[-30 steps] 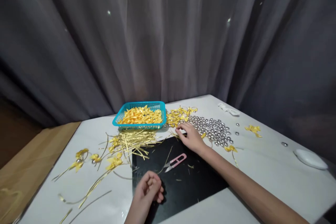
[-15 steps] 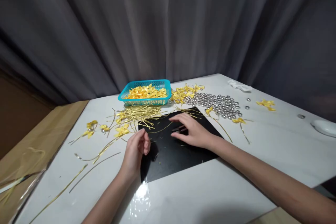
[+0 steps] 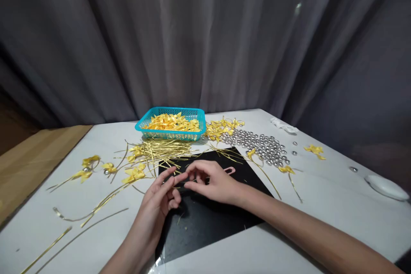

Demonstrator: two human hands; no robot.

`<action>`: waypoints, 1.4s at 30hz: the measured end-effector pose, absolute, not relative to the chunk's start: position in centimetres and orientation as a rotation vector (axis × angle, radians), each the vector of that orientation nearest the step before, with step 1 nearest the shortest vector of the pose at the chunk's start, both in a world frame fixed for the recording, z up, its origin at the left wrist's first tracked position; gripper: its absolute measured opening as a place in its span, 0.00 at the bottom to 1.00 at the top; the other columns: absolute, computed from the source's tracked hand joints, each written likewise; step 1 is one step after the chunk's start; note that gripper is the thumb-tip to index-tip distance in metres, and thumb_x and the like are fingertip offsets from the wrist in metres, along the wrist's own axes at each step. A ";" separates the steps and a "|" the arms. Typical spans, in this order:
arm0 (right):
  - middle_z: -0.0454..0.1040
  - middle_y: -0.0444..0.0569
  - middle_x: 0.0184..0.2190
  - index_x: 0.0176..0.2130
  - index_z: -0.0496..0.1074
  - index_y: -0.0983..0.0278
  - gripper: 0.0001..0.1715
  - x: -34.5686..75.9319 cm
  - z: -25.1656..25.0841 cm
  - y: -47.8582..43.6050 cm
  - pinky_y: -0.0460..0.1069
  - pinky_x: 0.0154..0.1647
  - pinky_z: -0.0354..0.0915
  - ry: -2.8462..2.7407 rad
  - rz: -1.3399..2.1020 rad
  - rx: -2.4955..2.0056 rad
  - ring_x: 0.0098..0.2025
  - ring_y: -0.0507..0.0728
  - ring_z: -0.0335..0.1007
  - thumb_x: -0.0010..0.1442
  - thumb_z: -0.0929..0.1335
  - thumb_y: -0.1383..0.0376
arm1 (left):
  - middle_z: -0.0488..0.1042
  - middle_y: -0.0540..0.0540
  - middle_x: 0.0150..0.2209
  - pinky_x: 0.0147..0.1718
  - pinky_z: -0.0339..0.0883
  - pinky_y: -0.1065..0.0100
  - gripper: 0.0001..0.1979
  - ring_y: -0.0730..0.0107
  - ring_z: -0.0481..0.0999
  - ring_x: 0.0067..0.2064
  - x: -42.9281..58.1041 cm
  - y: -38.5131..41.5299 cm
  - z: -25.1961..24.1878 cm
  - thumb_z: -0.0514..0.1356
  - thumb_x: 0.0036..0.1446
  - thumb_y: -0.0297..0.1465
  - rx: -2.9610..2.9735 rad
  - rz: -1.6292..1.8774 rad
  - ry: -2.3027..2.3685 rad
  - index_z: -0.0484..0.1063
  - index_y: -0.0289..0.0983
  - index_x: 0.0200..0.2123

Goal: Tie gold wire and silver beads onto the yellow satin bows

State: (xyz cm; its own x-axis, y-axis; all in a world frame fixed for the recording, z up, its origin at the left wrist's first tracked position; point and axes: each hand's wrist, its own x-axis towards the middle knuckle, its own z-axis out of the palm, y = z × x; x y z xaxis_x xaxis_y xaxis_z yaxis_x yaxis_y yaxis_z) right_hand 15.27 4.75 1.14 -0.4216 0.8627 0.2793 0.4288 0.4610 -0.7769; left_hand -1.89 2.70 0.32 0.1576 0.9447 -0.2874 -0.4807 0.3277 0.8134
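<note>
Over the black mat (image 3: 205, 227) my two hands are close together, fingertips almost meeting. My left hand (image 3: 162, 195) pinches a thin gold wire (image 3: 177, 187), only a short piece of which shows. My right hand (image 3: 215, 183) has its thumb and fingers curled together at the same wire; its fingertips partly hide what they grip. A pink loop handle (image 3: 230, 170) lies on the mat behind my right hand, the rest of it hidden. Beyond the hands is a pile of gold wires (image 3: 167, 150).
A blue basket (image 3: 138, 126) of yellow ribbon pieces stands at the back. Silver beads (image 3: 266, 147) are heaped to the right, beside yellow ribbon flowers (image 3: 221, 127). More flowers (image 3: 135, 174) and loose wires lie left. A white dish-like object (image 3: 387, 187) is far right.
My right hand has moved left and down to my left hand, and its open fingers have closed. The left fingers have stretched toward it. The pink handle has come into view.
</note>
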 end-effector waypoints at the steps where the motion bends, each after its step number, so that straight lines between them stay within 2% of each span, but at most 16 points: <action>1: 0.64 0.41 0.24 0.35 0.70 0.68 0.10 14.9 0.8 4.3 0.41 0.24 0.55 -2.006 0.740 -1.050 0.22 0.45 0.56 0.54 0.69 0.64 | 0.79 0.41 0.39 0.14 0.59 0.82 0.20 0.88 0.61 0.15 -1.8 2.5 0.5 0.65 0.49 0.29 0.599 1.122 0.909 0.68 0.34 0.46; 5: 0.65 0.42 0.25 0.30 0.68 0.67 0.11 13.3 -0.3 3.1 0.41 0.19 0.53 -1.749 0.763 -1.154 0.19 0.44 0.52 0.53 0.70 0.61 | 0.77 0.41 0.46 0.11 0.52 0.83 0.13 0.94 0.50 0.11 -1.4 2.1 0.9 0.57 0.56 0.28 0.404 1.093 0.907 0.71 0.38 0.46; 10: 0.64 0.40 0.19 0.32 0.71 0.67 0.12 12.2 -0.9 3.1 0.41 0.17 0.53 -1.696 1.111 -1.203 0.16 0.44 0.53 0.55 0.67 0.59 | 0.75 0.40 0.48 0.11 0.48 0.83 0.14 0.95 0.48 0.11 -1.2 2.0 0.5 0.57 0.57 0.29 0.402 1.077 0.866 0.72 0.40 0.46; 12: 0.64 0.41 0.19 0.30 0.71 0.67 0.12 12.5 -0.8 3.3 0.42 0.19 0.55 -1.766 0.984 -1.166 0.18 0.45 0.55 0.58 0.65 0.61 | 0.76 0.41 0.48 0.12 0.49 0.82 0.14 0.94 0.49 0.12 -1.1 2.1 0.4 0.58 0.56 0.31 0.468 1.081 0.877 0.72 0.40 0.47; 15: 0.69 0.45 0.25 0.30 0.71 0.67 0.10 13.6 0.0 3.7 0.42 0.26 0.59 -1.983 0.661 -1.034 0.25 0.47 0.62 0.60 0.65 0.65 | 0.77 0.43 0.44 0.14 0.50 0.80 0.15 0.91 0.51 0.13 -1.2 2.2 0.2 0.60 0.53 0.34 0.620 1.102 0.925 0.72 0.39 0.46; 19: 0.70 0.47 0.28 0.33 0.70 0.67 0.07 15.6 1.9 4.5 0.43 0.30 0.61 -2.283 0.340 -0.909 0.29 0.49 0.65 0.62 0.64 0.66 | 0.76 0.47 0.30 0.17 0.51 0.75 0.13 0.81 0.54 0.17 -1.5 2.0 -0.3 0.60 0.52 0.37 0.990 1.176 1.150 0.75 0.36 0.38; 21: 0.71 0.49 0.30 0.35 0.69 0.67 0.08 16.4 3.0 4.7 0.44 0.31 0.62 -2.408 0.266 -0.895 0.31 0.50 0.67 0.63 0.63 0.66 | 0.73 0.48 0.28 0.22 0.57 0.72 0.11 0.74 0.61 0.22 -1.7 1.4 -0.3 0.60 0.51 0.37 1.184 1.345 1.301 0.76 0.38 0.36; 24: 0.72 0.50 0.33 0.38 0.69 0.67 0.10 16.7 4.0 4.5 0.44 0.32 0.64 -2.548 0.225 -0.894 0.32 0.51 0.69 0.65 0.60 0.67 | 0.71 0.47 0.33 0.36 0.62 0.70 0.09 0.64 0.68 0.36 -1.6 0.5 -0.1 0.62 0.48 0.33 1.315 1.743 1.415 0.75 0.41 0.36; 27: 0.72 0.50 0.33 0.40 0.69 0.67 0.12 16.3 4.1 4.1 0.43 0.29 0.64 -2.602 0.192 -0.872 0.31 0.50 0.69 0.65 0.58 0.66 | 0.72 0.45 0.41 0.47 0.59 0.68 0.14 0.61 0.69 0.46 -1.0 0.1 0.0 0.64 0.46 0.32 1.298 1.659 1.248 0.74 0.41 0.40; 28: 0.72 0.50 0.33 0.40 0.69 0.67 0.12 16.2 4.1 4.0 0.43 0.29 0.64 -2.598 0.188 -0.857 0.31 0.50 0.69 0.65 0.58 0.66 | 0.73 0.45 0.42 0.47 0.60 0.67 0.17 0.61 0.70 0.45 -0.8 0.1 0.0 0.65 0.46 0.33 1.239 1.523 1.166 0.73 0.40 0.42; 30: 0.72 0.50 0.33 0.39 0.69 0.67 0.12 16.1 3.8 3.9 0.43 0.30 0.65 -2.567 0.195 -0.838 0.32 0.50 0.69 0.65 0.59 0.66 | 0.74 0.45 0.37 0.36 0.65 0.69 0.18 0.65 0.72 0.36 -0.4 0.4 -0.2 0.65 0.45 0.37 1.082 1.270 1.066 0.73 0.38 0.41; 31: 0.72 0.50 0.33 0.39 0.69 0.67 0.12 16.1 3.7 4.0 0.43 0.31 0.65 -2.546 0.204 -0.839 0.32 0.50 0.69 0.65 0.59 0.66 | 0.73 0.47 0.32 0.29 0.64 0.71 0.17 0.69 0.70 0.29 -0.3 0.6 -0.4 0.65 0.45 0.39 1.023 1.184 1.060 0.73 0.37 0.38; 33: 0.72 0.50 0.32 0.37 0.69 0.67 0.10 16.2 3.4 4.2 0.44 0.31 0.65 -2.508 0.225 -0.845 0.32 0.50 0.69 0.65 0.60 0.67 | 0.67 0.52 0.23 0.18 0.52 0.75 0.18 0.78 0.59 0.21 -0.2 1.0 -0.6 0.64 0.45 0.44 0.972 1.093 1.102 0.73 0.35 0.32; 36: 0.72 0.49 0.32 0.36 0.69 0.67 0.08 16.5 3.1 4.6 0.44 0.33 0.65 -2.463 0.277 -0.830 0.32 0.50 0.68 0.64 0.61 0.68 | 0.56 0.57 0.18 0.16 0.40 0.76 0.21 0.82 0.48 0.19 -0.3 1.2 -0.6 0.64 0.42 0.48 0.941 1.038 1.136 0.73 0.34 0.29; 39: 0.72 0.50 0.32 0.37 0.68 0.67 0.08 16.6 2.7 5.0 0.45 0.35 0.65 -2.417 0.338 -0.823 0.34 0.51 0.68 0.64 0.61 0.68 | 0.49 0.59 0.16 0.16 0.34 0.75 0.24 0.82 0.43 0.18 -0.4 1.2 -0.4 0.65 0.39 0.49 0.890 0.958 1.086 0.73 0.34 0.30; 42: 0.72 0.50 0.32 0.37 0.69 0.67 0.08 16.6 2.4 5.1 0.45 0.35 0.65 -2.405 0.371 -0.839 0.34 0.51 0.69 0.64 0.61 0.68 | 0.44 0.60 0.16 0.16 0.32 0.74 0.22 0.81 0.40 0.19 -0.5 1.1 -0.4 0.64 0.43 0.48 0.855 0.918 1.010 0.72 0.35 0.33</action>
